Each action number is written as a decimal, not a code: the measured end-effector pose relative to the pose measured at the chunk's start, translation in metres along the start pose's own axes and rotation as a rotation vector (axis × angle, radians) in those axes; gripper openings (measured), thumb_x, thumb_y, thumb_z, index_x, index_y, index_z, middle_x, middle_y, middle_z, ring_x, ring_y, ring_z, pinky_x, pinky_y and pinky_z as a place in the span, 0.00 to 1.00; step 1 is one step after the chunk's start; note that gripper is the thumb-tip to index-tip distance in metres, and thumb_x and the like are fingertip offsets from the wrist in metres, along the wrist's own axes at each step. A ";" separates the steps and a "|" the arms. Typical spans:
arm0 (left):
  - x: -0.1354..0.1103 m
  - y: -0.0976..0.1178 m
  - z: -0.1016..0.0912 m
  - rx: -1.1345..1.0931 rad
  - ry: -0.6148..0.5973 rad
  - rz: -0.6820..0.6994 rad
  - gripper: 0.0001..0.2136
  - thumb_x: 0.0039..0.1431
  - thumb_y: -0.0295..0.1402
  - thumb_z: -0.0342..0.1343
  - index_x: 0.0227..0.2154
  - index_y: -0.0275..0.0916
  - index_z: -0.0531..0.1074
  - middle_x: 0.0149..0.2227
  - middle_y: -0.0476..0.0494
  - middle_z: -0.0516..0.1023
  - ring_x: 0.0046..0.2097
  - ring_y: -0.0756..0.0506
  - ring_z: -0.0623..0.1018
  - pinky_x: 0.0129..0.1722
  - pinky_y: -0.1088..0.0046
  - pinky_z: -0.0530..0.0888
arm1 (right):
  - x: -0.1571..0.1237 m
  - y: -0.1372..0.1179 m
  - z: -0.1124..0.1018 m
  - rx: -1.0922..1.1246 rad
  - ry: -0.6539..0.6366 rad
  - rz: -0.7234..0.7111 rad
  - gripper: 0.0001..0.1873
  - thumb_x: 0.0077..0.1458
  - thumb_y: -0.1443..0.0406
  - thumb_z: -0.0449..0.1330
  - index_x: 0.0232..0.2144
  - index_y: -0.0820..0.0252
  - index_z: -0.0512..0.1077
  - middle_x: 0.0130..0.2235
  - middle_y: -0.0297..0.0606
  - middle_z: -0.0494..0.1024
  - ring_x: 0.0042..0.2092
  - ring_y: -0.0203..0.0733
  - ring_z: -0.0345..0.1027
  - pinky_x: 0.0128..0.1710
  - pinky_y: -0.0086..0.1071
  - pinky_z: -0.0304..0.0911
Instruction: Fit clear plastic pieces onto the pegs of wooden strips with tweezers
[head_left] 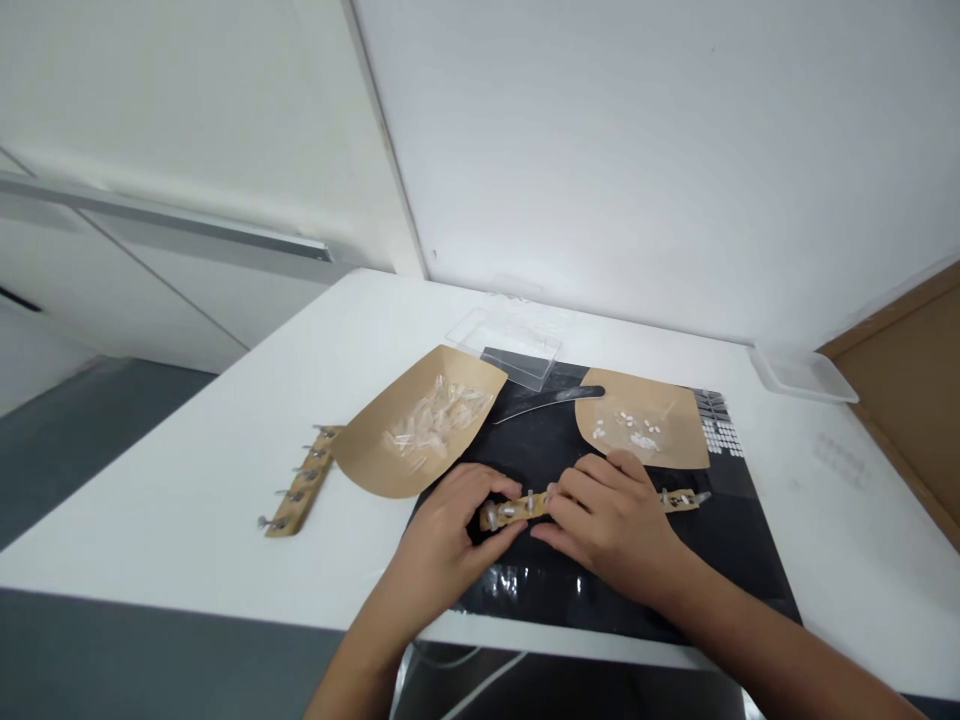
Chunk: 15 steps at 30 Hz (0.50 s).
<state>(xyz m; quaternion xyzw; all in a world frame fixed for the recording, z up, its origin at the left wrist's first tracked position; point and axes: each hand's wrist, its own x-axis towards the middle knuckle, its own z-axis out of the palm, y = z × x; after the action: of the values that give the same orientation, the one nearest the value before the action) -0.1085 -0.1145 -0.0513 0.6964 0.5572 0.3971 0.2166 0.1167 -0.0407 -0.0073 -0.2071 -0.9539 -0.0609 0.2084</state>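
Note:
A tan cardboard strip (679,500) studded with small clear parts lies across the black mat (720,545). My left hand (450,530) pinches the strip's left end, fingers curled around it. My right hand (611,520) covers the strip's middle with fingers bent down onto it, pressing near one of the clear parts. A brown paper tray (375,455) holding several clear plastic pieces lies just left of my hands. Another brown paper tray (675,440) with small white bits lies beyond my right hand.
A second strip with metal pins (300,482) lies at the left on the white table (187,480). A clear plastic box (510,345) and a dark tool (547,400) lie at the back. A shallow clear tray (802,375) sits far right by a brown board (911,400).

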 end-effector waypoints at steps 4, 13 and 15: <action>0.000 0.002 -0.001 -0.026 0.003 -0.004 0.05 0.66 0.34 0.63 0.42 0.44 0.74 0.45 0.44 0.80 0.49 0.42 0.80 0.49 0.62 0.78 | -0.005 -0.001 0.002 0.047 0.054 0.025 0.14 0.68 0.55 0.64 0.34 0.57 0.74 0.33 0.33 0.77 0.38 0.41 0.68 0.44 0.40 0.52; 0.003 0.006 -0.002 -0.019 0.032 0.012 0.04 0.65 0.33 0.63 0.40 0.44 0.75 0.43 0.44 0.81 0.46 0.42 0.81 0.46 0.63 0.79 | -0.006 0.002 -0.003 0.142 0.224 0.088 0.07 0.66 0.57 0.66 0.39 0.52 0.78 0.42 0.34 0.82 0.42 0.41 0.76 0.48 0.43 0.57; 0.003 0.006 -0.002 -0.031 0.030 0.022 0.04 0.65 0.33 0.63 0.38 0.43 0.74 0.43 0.44 0.81 0.46 0.42 0.81 0.45 0.63 0.79 | -0.020 -0.005 -0.018 0.173 0.279 0.094 0.08 0.64 0.54 0.65 0.38 0.49 0.79 0.36 0.34 0.80 0.39 0.44 0.77 0.47 0.46 0.60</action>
<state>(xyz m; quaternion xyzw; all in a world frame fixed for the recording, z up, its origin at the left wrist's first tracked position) -0.1065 -0.1141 -0.0445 0.6930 0.5464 0.4185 0.2148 0.1376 -0.0562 0.0005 -0.2225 -0.9067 0.0033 0.3584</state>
